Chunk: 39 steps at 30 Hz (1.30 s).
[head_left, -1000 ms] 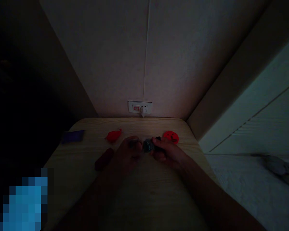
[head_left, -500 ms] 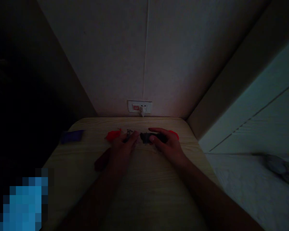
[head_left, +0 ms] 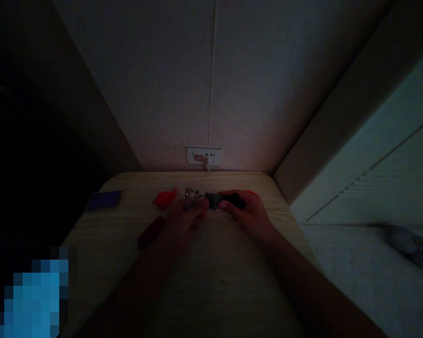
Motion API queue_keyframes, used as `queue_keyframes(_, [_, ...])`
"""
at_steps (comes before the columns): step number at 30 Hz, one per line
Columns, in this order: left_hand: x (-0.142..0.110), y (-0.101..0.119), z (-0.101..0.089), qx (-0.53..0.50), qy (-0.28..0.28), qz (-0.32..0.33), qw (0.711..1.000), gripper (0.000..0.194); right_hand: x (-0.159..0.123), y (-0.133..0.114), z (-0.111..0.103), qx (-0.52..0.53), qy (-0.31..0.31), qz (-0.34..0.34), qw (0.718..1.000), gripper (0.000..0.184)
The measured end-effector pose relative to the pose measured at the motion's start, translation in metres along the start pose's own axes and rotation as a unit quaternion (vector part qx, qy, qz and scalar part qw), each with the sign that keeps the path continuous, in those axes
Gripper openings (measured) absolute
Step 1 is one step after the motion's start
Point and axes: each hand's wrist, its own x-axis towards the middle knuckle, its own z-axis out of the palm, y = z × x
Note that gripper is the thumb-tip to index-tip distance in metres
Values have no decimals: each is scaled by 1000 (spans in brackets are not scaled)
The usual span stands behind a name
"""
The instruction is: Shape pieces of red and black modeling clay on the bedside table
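In the dim light, a dark strap-like object with a greyish squarish part is between my hands; its exact kind is unclear. My right hand grips it, thumb in front and fingers behind. The fingertips of my left hand are closed at its left end, against the greyish part. Behind the left fingers lies a clear piece with a black-and-white pattern. Something red shows partly behind my right hand. A crumpled red item lies left of my left hand, and a dark red elongated case is beside that wrist.
The light wooden tabletop has rounded back corners. A purple packet lies at its left edge. On the wall behind is a socket with a plug in it. To the right, a dark bundle rests on a pale quilted surface.
My left hand has moved slightly right, onto the left end of the dark object. More of the patterned piece shows. The fingers of my right hand have closed further around the object.
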Motion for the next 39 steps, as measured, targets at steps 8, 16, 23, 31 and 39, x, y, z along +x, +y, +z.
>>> queue_keyframes(8, [-6,8,-3,-98,-140,-99,980,43,0,-3,-2,122,-73,74,987,43])
queue_keyframes(16, [0,-6,9,-21,92,57,994,35,-10,-2,8,-163,52,-72,983,25])
queue_keyframes(23, [0,-2,8,-50,97,43,993,40,-13,-2,15,-105,13,-48,993,24])
queue_keyframes(31, [-2,10,3,-70,-54,-26,996,37,-8,-1,11,1,-2,-9,1000,28])
queue_keyframes(39, [-9,15,-15,-85,-196,-129,968,37,-5,-10,-4,139,-133,83,978,34])
